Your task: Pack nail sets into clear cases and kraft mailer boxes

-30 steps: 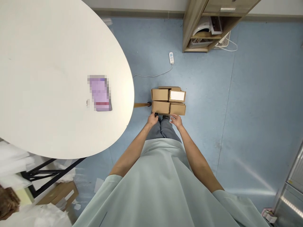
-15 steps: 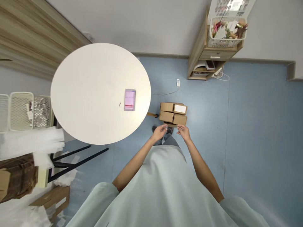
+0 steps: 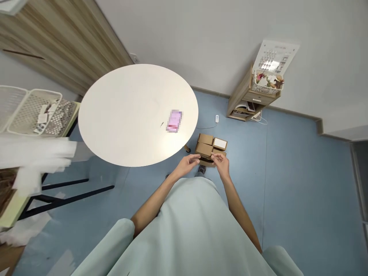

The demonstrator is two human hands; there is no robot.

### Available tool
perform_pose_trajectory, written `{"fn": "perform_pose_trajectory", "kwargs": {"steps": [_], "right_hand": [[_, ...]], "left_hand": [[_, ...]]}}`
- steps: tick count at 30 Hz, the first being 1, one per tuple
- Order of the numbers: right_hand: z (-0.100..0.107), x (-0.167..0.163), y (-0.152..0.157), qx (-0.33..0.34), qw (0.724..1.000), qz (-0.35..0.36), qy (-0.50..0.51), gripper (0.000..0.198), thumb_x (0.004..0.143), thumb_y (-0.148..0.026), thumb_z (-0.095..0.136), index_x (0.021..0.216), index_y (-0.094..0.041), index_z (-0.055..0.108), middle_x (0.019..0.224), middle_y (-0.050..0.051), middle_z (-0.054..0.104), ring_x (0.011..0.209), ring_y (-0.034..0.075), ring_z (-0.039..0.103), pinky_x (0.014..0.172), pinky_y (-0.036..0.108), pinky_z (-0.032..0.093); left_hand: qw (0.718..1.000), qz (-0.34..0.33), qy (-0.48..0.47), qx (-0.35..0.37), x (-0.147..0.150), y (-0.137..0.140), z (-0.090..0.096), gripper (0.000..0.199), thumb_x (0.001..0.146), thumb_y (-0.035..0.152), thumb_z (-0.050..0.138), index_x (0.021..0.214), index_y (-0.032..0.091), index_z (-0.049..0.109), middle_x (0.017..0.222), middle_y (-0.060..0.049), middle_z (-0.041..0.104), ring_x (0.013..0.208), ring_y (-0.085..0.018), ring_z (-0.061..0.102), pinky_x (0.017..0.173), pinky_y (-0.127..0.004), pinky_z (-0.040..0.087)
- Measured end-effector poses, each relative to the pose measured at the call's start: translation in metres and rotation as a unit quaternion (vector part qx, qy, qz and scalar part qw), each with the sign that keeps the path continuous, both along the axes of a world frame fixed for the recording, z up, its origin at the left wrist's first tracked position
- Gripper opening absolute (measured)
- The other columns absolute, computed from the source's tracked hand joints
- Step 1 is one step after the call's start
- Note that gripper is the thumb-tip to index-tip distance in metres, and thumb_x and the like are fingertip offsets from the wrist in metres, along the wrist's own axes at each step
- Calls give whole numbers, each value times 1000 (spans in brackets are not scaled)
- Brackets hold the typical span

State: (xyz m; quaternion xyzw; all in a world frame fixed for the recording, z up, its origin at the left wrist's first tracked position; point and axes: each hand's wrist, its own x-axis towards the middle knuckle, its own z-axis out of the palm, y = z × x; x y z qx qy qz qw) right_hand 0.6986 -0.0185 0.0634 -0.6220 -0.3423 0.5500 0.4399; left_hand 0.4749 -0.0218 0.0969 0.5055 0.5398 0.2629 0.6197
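Both of my hands hang in front of me at waist height, a small gap between their fingertips. My left hand (image 3: 186, 165) is open, its fingers stretched to the right and the thumb apart below them. Opposite it, my right hand (image 3: 221, 164) has loosely bent fingers pointing left, apart from one another; I see nothing held in it. Just beyond the fingertips in the view are stacked brown cardboard boxes (image 3: 204, 148), low near the floor and partly covered by my hands. One box has a white label (image 3: 220, 143) on top.
A white oval table (image 3: 129, 115) stands at my left, bearing a blurred pink-purple item (image 3: 174, 121) and a small dark thing (image 3: 161, 124). A wooden cabinet (image 3: 247, 96) with a basket (image 3: 267, 85) is by the wall. White baskets (image 3: 34, 111) are far left. A cable (image 3: 205, 127) crosses the floor.
The view has tilted and shifted, so the table appears further right and the boxes slightly lower. My hands have come a little closer together, and a shoe has moved.
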Motion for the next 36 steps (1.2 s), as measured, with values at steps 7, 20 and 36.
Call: {"fn": "perform_pose_trajectory", "kwargs": {"steps": [7, 20, 36], "right_hand": [[45, -97, -26, 48, 997, 50, -22, 41, 72, -56, 87, 83, -22, 67, 119, 15, 80, 77, 19, 70, 58, 30, 57], [94, -298, -60, 41, 975, 217, -28, 35, 78, -53, 86, 89, -22, 72, 123, 14, 79, 57, 12, 56, 58, 33, 54], [75, -498, -1, 19, 940, 340, -15, 34, 81, -55, 83, 90, -24, 74, 121, 12, 80, 61, 14, 58, 66, 38, 60]], "left_hand": [[994, 91, -54, 37, -108, -54, 33, 47, 93, 50, 71, 130, 21, 75, 138, -10, 73, 130, -30, 68, 116, -46, 52], [942, 306, -124, 58, -274, -142, 45, 41, 92, 47, 74, 124, 21, 77, 128, -10, 77, 126, -29, 70, 116, -47, 53], [906, 420, -37, 36, -456, -135, 51, 45, 94, 51, 70, 126, 21, 75, 136, -11, 74, 129, -29, 69, 117, -45, 53]]}}
